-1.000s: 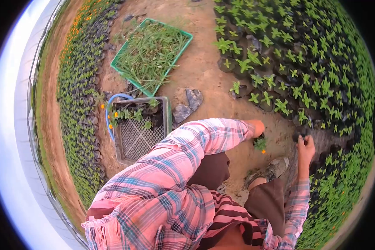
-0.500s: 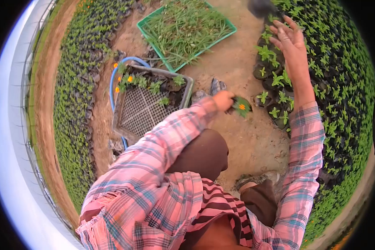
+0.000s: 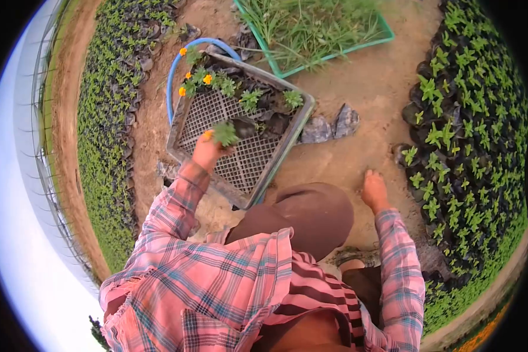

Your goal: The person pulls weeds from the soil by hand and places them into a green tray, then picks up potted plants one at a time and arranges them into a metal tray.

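My left hand is closed on a potted marigold seedling with an orange bloom, held over the grey plastic crate. The seedling's dark pot is partly hidden and blurred. Inside the crate, more marigold seedlings in black bags stand along the far side, some with orange flowers. My right hand hangs low above the bare soil, between my knee and the bagged plants on the right. It holds nothing that I can see, its fingers loosely bent.
A green tray heaped with pulled grass lies beyond the crate. Crumpled black bags lie beside the crate's right edge. A blue hose curves behind it. Dense rows of bagged green seedlings line the right, with another bed on the left.
My left hand has carried the marigold seedling leftward over the crate. My right hand has come down and back from the right-hand plants. The view has shifted.
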A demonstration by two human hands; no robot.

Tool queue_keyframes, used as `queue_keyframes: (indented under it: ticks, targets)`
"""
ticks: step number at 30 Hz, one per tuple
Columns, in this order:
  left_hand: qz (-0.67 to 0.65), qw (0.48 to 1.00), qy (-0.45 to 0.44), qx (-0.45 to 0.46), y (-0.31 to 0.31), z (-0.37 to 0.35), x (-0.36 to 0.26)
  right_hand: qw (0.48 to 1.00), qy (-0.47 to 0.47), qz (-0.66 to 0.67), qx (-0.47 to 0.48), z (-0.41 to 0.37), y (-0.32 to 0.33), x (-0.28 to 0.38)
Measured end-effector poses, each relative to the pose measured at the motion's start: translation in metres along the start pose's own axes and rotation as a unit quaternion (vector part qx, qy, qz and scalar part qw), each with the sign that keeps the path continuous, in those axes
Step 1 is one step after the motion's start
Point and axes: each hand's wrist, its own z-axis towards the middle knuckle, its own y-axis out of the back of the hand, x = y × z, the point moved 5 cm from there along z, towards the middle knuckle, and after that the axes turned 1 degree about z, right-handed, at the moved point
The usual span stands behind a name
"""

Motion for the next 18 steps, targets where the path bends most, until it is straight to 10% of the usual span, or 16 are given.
queue_keyframes:
  ticks: [12, 13, 15, 18]
  targets:
    - [-0.119, 0.99, -0.023, 0.076, -0.024, 0.087, 0.085, 0.992, -0.126, -0.024, 0.01, 0.015, -0.014, -0.002]
    - [0.195, 0.974, -0.097, 0.062, -0.018, 0.088, 0.084, 0.995, -0.087, -0.049, -0.018, 0.017, -0.016, -0.001]
    - [0.615, 0.663, -0.426, -0.014, -0.018, 0.077, 0.076, 0.996, -0.047, -0.056, -0.054, 0.017, -0.03, -0.002]
    - [0.724, 0.678, -0.125, -0.023, 0.039, 0.114, 0.137, 0.987, -0.104, -0.046, -0.117, 0.009, -0.026, 0.001]
